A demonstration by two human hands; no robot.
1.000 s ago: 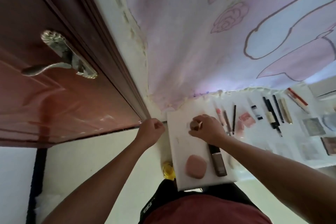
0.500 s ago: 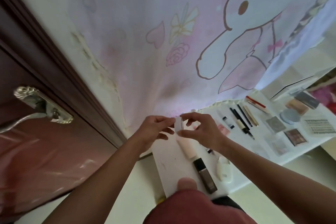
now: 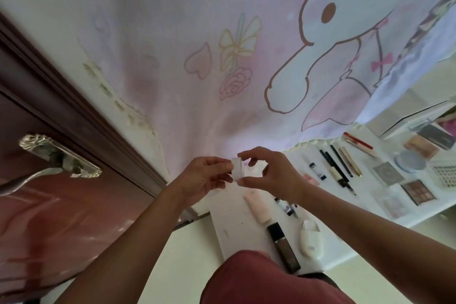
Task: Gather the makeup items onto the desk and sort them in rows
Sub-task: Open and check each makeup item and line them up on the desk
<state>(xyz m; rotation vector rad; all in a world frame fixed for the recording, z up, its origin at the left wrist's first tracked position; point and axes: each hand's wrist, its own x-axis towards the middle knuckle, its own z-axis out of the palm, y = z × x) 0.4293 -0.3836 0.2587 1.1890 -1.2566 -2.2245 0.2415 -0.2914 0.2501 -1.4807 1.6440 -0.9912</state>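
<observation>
A small white container (image 3: 237,168) is held up above the white desk (image 3: 232,227). My left hand (image 3: 202,176) pinches its left side and my right hand (image 3: 267,171) pinches it from above and below. On the desk below lie a pale pink tube (image 3: 256,207), a dark brown bottle (image 3: 283,247), a white case (image 3: 311,238) and a small dark tube (image 3: 286,207). Further right several pencils (image 3: 338,168) lie in a row, with eyeshadow palettes (image 3: 418,195) and a round pale blue compact (image 3: 409,160) beyond them.
A brown door (image 3: 49,205) with a metal handle (image 3: 56,158) stands at the left. A pink cartoon curtain (image 3: 246,57) hangs behind the desk. A dark red garment (image 3: 266,279) fills the bottom middle. A white box (image 3: 414,113) sits at the far right.
Both hands have risen from the desk and met on the white container. The view has swung right and upward, so more palettes show at the right.
</observation>
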